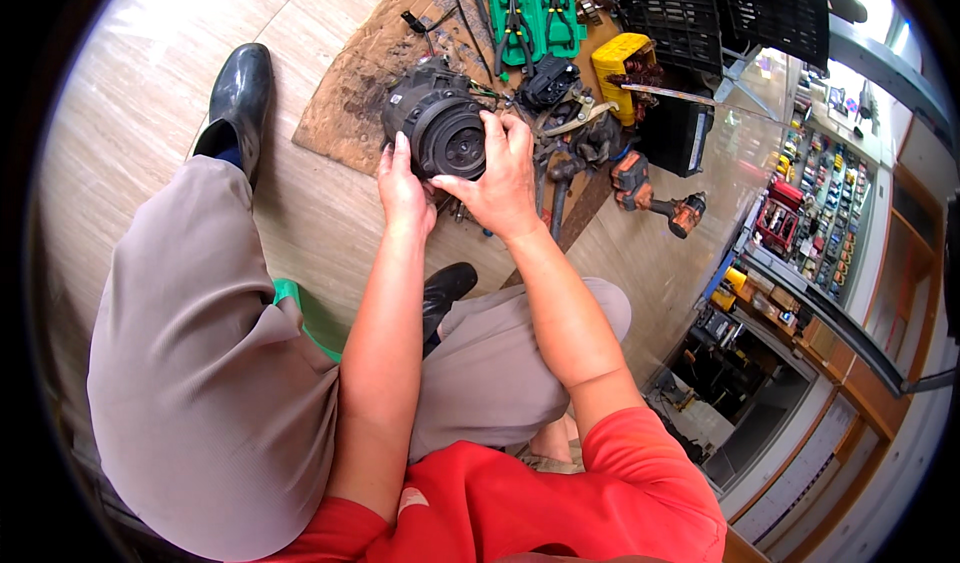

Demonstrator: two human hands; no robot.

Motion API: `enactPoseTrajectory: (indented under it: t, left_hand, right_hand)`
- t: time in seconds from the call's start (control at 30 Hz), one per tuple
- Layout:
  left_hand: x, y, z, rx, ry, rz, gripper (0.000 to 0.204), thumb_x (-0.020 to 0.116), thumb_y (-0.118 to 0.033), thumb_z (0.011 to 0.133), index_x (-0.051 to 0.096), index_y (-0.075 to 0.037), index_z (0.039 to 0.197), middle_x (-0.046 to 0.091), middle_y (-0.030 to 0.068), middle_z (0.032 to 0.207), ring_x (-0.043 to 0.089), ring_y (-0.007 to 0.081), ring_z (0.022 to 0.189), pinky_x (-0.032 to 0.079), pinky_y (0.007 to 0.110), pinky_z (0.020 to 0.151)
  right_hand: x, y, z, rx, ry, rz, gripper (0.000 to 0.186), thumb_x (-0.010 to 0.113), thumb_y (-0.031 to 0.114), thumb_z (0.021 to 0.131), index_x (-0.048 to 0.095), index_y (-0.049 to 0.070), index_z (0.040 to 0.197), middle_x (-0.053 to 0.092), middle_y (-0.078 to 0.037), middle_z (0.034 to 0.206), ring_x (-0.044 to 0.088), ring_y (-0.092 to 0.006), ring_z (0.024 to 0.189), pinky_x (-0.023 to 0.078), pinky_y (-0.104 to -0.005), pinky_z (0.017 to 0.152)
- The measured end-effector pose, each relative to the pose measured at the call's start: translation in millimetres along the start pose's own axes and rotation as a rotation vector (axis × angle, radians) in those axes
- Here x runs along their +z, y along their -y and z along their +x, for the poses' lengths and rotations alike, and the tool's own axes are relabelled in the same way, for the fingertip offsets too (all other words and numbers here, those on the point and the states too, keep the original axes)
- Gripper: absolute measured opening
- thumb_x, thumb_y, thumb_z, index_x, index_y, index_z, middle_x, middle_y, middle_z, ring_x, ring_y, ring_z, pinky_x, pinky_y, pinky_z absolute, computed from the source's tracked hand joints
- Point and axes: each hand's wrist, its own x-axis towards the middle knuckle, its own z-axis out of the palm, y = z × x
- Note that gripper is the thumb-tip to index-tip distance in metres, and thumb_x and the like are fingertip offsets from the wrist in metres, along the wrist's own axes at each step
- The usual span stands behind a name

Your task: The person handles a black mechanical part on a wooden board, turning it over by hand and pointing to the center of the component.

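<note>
Your left hand [402,185] is pressed flat against the near left side of the round black car part [438,121], fingers straight and pointing up along its edge, steadying it rather than wrapping it. Your right hand [503,170] is curled over the part's right side, thumb under the round front face and fingers hooked over the top at about 1 o'clock, so it has a firm grip on it. The part stands on the worn sheet of cardboard [345,93] on the pale tiled floor [160,73], straight ahead of you at 12 o'clock, its round black face turned toward you.

At 1 o'clock from the part lies a green tray of pliers [530,8], with a yellow box [615,58] just to its right and black plastic crates [700,3] beyond that. A heap of dark metal pieces and hand tools [575,128] sits touching your right hand's far side at 2 o'clock. An orange and black cordless drill [660,198] lies on the floor at 3 o'clock, well apart from the part. Your left boot [238,98] rests on the floor at 9 o'clock, near the cardboard's edge. You sit on a green stool [300,308].
</note>
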Motion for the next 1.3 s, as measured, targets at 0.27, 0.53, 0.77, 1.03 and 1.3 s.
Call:
enactPoseTrajectory:
  t: [0.27,0.53,0.77,1.03,1.3]
  left_hand:
    - [-6.2,0.4,4.0,-0.030,0.042,0.043,0.045,0.055,-0.035,0.107,0.051,-0.002,0.138,0.066,0.0127,0.123,0.070,0.0213,0.100,0.061,0.033,0.074]
    - [-1.0,4.7,5.8,-0.016,0.031,-0.041,0.049,0.057,-0.037,0.106,0.049,-0.002,0.140,0.066,0.0102,0.123,0.071,0.0165,0.089,0.055,0.027,0.055]
    - [-5.8,3.8,6.8,-0.023,0.037,0.021,0.053,0.057,-0.039,0.106,0.048,-0.002,0.142,0.065,0.0100,0.124,0.071,0.0170,0.090,0.055,0.026,0.056]
    - [-6.2,5.0,7.7,-0.004,0.035,0.008,0.056,0.058,-0.037,0.106,0.045,0.001,0.144,0.063,0.0136,0.131,0.069,0.0223,0.106,0.060,0.034,0.078]
    - [-8.9,5.0,9.0,-0.012,0.066,-0.001,0.057,0.058,-0.038,0.106,0.045,0.001,0.145,0.063,0.0134,0.130,0.069,0.0213,0.103,0.060,0.032,0.074]
  right_hand:
    - [2.5,20.3,-0.1,0.260,0.031,-0.109,0.106,0.097,0.035,0.058,0.044,0.000,0.142,0.048,-0.024,0.131,0.048,-0.0434,0.122,0.043,-0.0500,0.102]
    - [-7.2,-1.7,2.1,-0.086,0.111,-0.039,0.113,0.097,0.022,0.058,0.037,0.007,0.152,0.037,-0.024,0.153,0.039,-0.0471,0.137,0.037,-0.0521,0.114]
    - [-4.1,-7.3,4.4,-0.062,0.109,0.049,0.111,0.097,0.021,0.057,0.037,0.003,0.148,0.039,-0.024,0.151,0.042,-0.0471,0.135,0.038,-0.0511,0.114]
    - [-2.0,-6.6,1.9,-0.040,0.080,0.010,0.110,0.098,0.027,0.058,0.037,0.000,0.147,0.041,-0.027,0.147,0.044,-0.0465,0.133,0.039,-0.0512,0.113]
    - [0.0,-5.7,0.6,-0.066,0.054,-0.019,0.110,0.098,0.026,0.058,0.039,-0.001,0.147,0.043,-0.027,0.146,0.045,-0.0461,0.132,0.041,-0.0498,0.112]
